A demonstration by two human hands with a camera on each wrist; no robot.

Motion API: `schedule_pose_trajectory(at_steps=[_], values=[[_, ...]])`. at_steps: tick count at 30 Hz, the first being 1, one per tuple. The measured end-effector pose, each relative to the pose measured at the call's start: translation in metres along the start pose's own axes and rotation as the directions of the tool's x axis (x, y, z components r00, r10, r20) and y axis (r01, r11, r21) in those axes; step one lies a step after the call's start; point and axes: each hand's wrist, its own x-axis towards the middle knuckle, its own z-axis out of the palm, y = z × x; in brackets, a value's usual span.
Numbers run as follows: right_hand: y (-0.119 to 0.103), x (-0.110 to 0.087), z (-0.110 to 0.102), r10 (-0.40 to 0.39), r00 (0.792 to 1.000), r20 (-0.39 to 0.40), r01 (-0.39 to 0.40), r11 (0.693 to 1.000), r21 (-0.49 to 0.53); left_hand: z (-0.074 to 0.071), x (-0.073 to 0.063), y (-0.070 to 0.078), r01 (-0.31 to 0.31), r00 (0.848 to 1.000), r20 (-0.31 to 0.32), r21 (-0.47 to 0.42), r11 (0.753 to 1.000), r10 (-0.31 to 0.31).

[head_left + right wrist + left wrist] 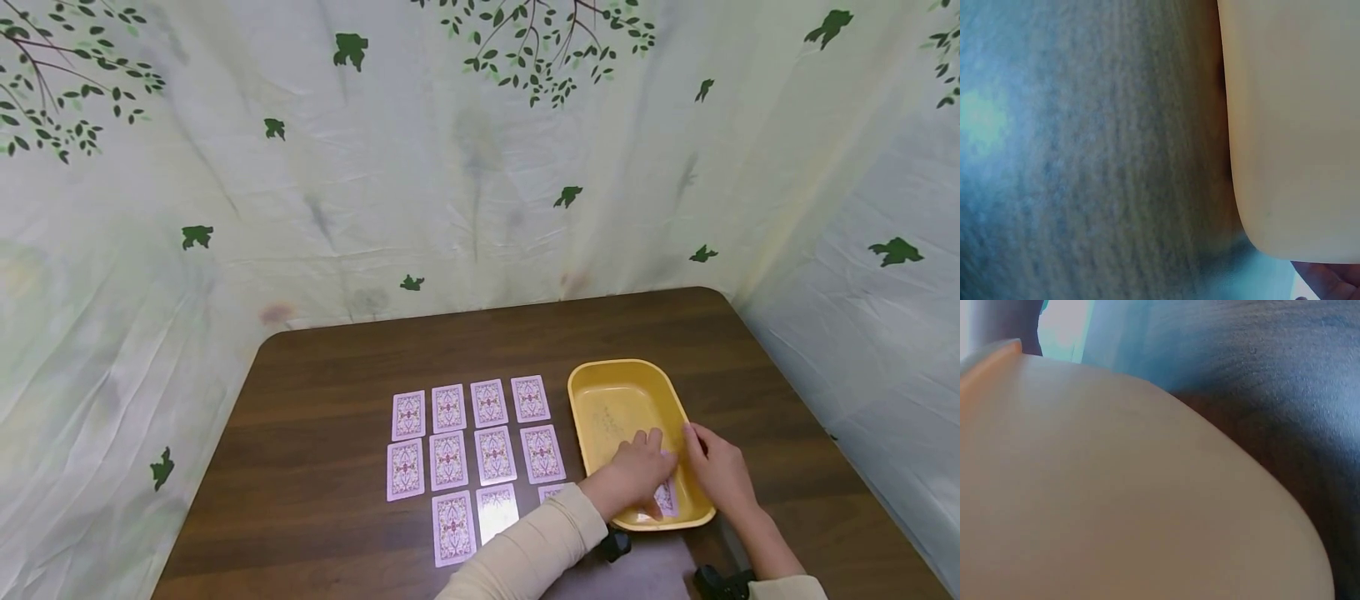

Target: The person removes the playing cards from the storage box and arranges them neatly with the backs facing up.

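Observation:
In the head view my left hand (pixel 636 473) reaches into the near end of a yellow plastic tray (pixel 626 392). Its thumb and fingers curl about a purple-patterned playing card (pixel 666 498), partly covered by the hand. At the tray's right side my right hand (pixel 717 477) grips the rim, thumb on top, other fingers mostly hidden. Left of the tray, face-down playing cards (pixel 448 460) lie in rows. The left wrist view is filled mostly by the tray's pale outer wall (pixel 1116 481); the right wrist view shows its wall too (pixel 1297 137).
Everything stands on a dark brown wooden table (pixel 322 425) with rounded far corners. A whitish curtain (pixel 420 192) printed with leaves and birds hangs behind it. My left sleeve (pixel 532 546) covers part of the nearest card row. Dark wrist straps (pixel 723 582) show below the tray.

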Motion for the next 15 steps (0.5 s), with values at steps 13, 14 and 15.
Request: schedule_pose_trajectory(at_steps=[13,14,15], values=[[-0.0011,0.0,-0.0007,0.04,0.998,0.046,-0.039,0.999,-0.003,0.0036,-0.0024,-0.0068,-0.006,0.999,-0.035,-0.044,0.999,0.004],[-0.0008,0.0004,-0.0006,0.032,0.999,0.038,-0.032,0.999,-0.005,0.0048,-0.0025,-0.0074,-0.004,0.999,-0.046,-0.042,0.999,0.002],[-0.0005,0.0007,-0.0005,0.022,0.999,0.026,-0.022,1.0,-0.004,0.0056,-0.0026,-0.0082,-0.004,0.998,-0.057,-0.044,0.999,0.001]])
